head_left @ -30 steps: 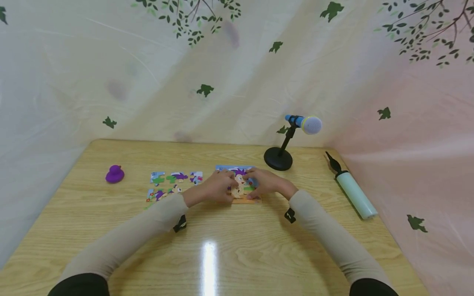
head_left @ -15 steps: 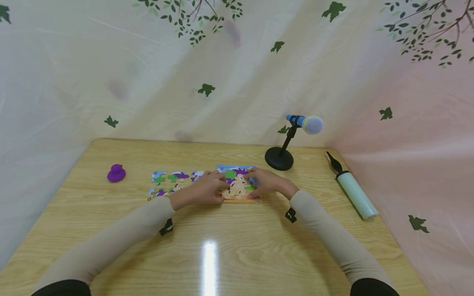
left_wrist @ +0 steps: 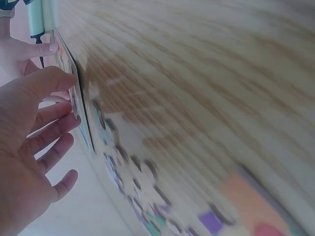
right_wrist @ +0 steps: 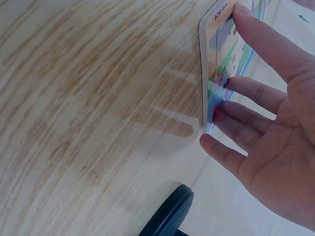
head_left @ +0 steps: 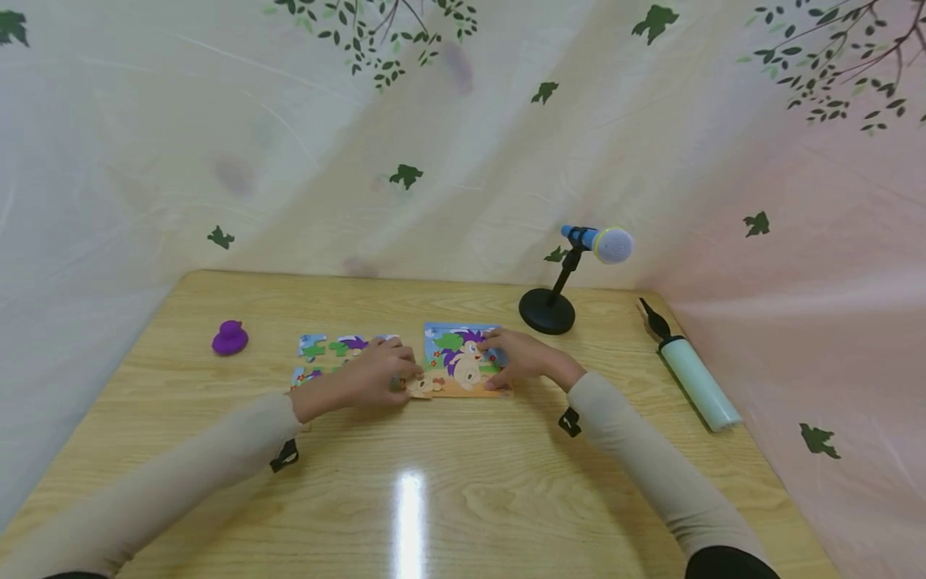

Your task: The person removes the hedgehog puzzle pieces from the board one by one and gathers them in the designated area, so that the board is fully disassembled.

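In the head view my left hand (head_left: 372, 374) pinches a tan jigsaw puzzle piece (head_left: 422, 388) at the front left corner of a puzzle board (head_left: 470, 393). The piece overlaps the board's left edge. A picture of a purple-haired hedgehog (head_left: 463, 358) covers the board. My right hand (head_left: 517, 355) rests on the board's right side. Its thumb lies near the front corner and its other fingers reach onto the picture, as the right wrist view shows. Loose puzzle pieces (head_left: 312, 344) lie left of the board, partly hidden behind my left hand.
A purple rubber duck (head_left: 230, 338) sits at the left. Behind the board stands a toy microphone (head_left: 611, 245) on a round black base (head_left: 546, 312). To the right lies a pale green balloon pump (head_left: 698, 382). A leaf-print cloth (head_left: 325, 177) hangs behind the table.
My left hand has moved left from the middle of the board to its left edge, with the tan piece at its fingers. More of the hedgehog picture shows. The right hand stays in place.
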A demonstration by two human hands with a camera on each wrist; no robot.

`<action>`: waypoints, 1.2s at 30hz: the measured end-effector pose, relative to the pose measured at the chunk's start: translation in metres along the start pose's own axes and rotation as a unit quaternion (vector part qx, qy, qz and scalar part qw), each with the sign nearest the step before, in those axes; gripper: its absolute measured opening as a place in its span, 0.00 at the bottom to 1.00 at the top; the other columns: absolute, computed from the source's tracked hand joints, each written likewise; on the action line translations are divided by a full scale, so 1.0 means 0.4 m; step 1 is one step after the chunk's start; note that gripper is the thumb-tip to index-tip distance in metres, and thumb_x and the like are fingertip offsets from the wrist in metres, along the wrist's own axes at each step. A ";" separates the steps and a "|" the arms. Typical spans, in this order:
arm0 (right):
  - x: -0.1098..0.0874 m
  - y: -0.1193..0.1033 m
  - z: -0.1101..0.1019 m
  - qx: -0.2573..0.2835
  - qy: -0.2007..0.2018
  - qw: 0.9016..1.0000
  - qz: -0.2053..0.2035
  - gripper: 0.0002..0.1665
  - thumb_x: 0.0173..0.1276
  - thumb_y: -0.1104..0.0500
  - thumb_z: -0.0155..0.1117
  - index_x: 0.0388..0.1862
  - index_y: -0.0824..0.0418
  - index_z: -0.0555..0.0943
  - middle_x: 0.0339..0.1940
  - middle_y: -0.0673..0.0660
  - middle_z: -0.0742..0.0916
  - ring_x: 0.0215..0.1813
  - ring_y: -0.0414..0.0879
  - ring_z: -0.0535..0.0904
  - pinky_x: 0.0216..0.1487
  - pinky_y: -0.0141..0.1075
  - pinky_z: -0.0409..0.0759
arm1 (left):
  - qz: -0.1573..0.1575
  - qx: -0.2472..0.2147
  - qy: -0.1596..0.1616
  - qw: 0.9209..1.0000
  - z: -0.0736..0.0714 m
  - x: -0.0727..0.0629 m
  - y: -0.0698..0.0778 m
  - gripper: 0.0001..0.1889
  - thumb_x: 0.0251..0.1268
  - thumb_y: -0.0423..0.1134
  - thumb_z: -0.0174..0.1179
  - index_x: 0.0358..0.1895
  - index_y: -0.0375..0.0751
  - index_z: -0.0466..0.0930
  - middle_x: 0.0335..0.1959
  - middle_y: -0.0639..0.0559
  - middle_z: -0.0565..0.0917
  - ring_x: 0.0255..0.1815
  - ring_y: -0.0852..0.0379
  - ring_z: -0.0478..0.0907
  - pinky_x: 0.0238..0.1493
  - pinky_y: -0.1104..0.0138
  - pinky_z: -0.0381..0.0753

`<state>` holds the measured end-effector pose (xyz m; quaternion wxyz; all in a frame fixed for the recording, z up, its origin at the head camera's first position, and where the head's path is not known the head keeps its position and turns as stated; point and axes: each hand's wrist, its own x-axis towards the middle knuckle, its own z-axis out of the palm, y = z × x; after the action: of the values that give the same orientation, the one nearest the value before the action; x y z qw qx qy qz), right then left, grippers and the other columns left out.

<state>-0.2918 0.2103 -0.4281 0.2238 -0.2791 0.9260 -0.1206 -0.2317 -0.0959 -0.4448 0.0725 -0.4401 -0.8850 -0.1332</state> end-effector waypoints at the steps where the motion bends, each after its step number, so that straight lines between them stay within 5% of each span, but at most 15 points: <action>1: 0.000 0.000 0.000 0.000 0.000 1.000 0.001 0.46 0.63 0.45 0.75 0.76 0.59 0.70 0.81 0.63 0.65 0.82 0.62 0.59 0.79 0.55 0.62 | 0.001 0.003 0.001 1.000 -0.003 -0.007 -0.003 0.17 0.53 0.40 0.73 0.47 0.41 0.89 0.40 0.51 0.84 0.44 0.52 0.75 0.52 0.46 0.77; 9: -0.004 -0.007 -0.003 0.004 0.000 1.000 0.001 0.46 0.63 0.46 0.76 0.76 0.59 0.70 0.81 0.63 0.65 0.81 0.62 0.60 0.79 0.55 0.62 | -0.019 -0.015 -0.025 0.999 -0.029 -0.070 -0.024 0.16 0.53 0.37 0.70 0.47 0.42 0.89 0.43 0.50 0.86 0.51 0.45 0.79 0.55 0.44 0.78; 17: -0.004 -0.005 -0.002 0.003 -0.001 1.000 0.005 0.46 0.63 0.45 0.75 0.76 0.58 0.70 0.82 0.62 0.64 0.82 0.62 0.58 0.79 0.55 0.61 | -0.013 -0.023 -0.024 0.999 -0.048 -0.143 -0.040 0.16 0.51 0.39 0.73 0.46 0.42 0.89 0.41 0.52 0.86 0.44 0.52 0.78 0.47 0.52 0.79; 24: -0.006 -0.008 -0.003 0.006 -0.004 1.000 0.007 0.46 0.63 0.45 0.75 0.76 0.58 0.70 0.82 0.63 0.64 0.82 0.62 0.57 0.79 0.56 0.61 | -0.035 -0.038 -0.039 0.998 -0.050 -0.199 -0.056 0.18 0.49 0.41 0.75 0.46 0.46 0.89 0.43 0.54 0.86 0.48 0.51 0.81 0.60 0.45 0.77; 36: -0.007 -0.008 -0.002 0.008 -0.002 1.000 0.002 0.45 0.64 0.46 0.75 0.76 0.59 0.70 0.82 0.63 0.64 0.82 0.63 0.57 0.79 0.56 0.60 | 0.000 -0.012 0.009 1.000 -0.052 -0.253 -0.077 0.18 0.41 0.41 0.74 0.42 0.49 0.90 0.38 0.58 0.84 0.40 0.61 0.73 0.46 0.58 0.75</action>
<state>-0.2887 0.2094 -0.4253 0.2277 -0.2756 0.9253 -0.1267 -0.1949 -0.1968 -0.4552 0.0752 -0.4397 -0.8827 -0.1477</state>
